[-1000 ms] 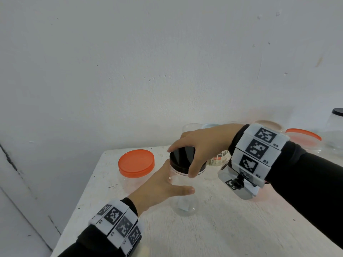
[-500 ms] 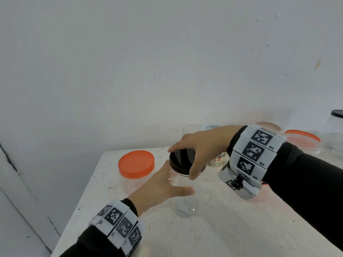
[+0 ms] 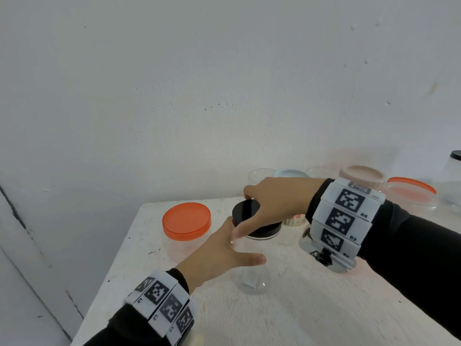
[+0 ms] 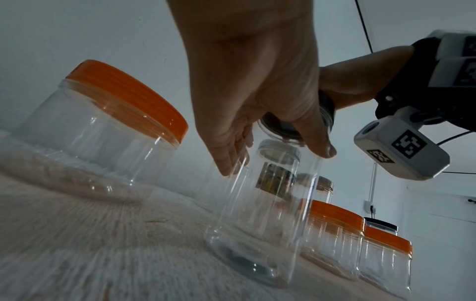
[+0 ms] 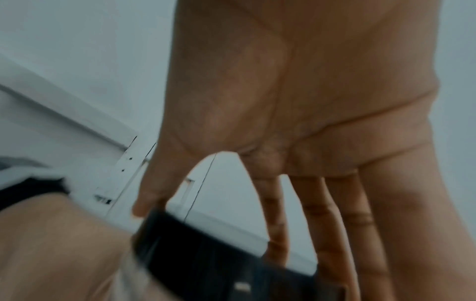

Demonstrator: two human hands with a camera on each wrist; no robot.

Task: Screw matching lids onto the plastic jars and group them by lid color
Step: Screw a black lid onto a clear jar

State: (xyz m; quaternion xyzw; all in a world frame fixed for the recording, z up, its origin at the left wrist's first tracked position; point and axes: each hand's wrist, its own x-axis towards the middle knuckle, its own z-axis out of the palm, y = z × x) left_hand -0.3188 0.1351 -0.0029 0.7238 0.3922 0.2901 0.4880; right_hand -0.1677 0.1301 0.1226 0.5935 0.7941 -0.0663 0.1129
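Note:
A clear plastic jar (image 3: pixel 253 275) stands on the white table (image 3: pixel 287 308) near its left end. My left hand (image 3: pixel 240 249) grips the jar's upper body, thumb in front and fingers behind. My right hand (image 3: pixel 242 214) comes from above and grips a black lid (image 3: pixel 265 230) sitting on the jar's mouth, thumb on the near rim and fingers over the far rim. From the left wrist, the clear jar (image 4: pixel 260 224) shows under my left hand (image 4: pixel 278 160), with the black lid (image 4: pixel 280 128) above. The right wrist view shows the black lid (image 5: pixel 219 254) blurred under my fingers (image 5: pixel 316 213).
A wide jar with an orange lid (image 3: pixel 186 221) stands just left of the held jar. Behind my right arm are open clear jars, a pale blue lid (image 3: pixel 289 174), a beige lid (image 3: pixel 361 174), an orange-lidded jar (image 3: pixel 411 186) and a black-lidded jar (image 3: pixel 455 156). A wall backs the table.
My right hand has turned a little on the black lid and its wrist has shifted slightly. The left hand and the jar stay where they were.

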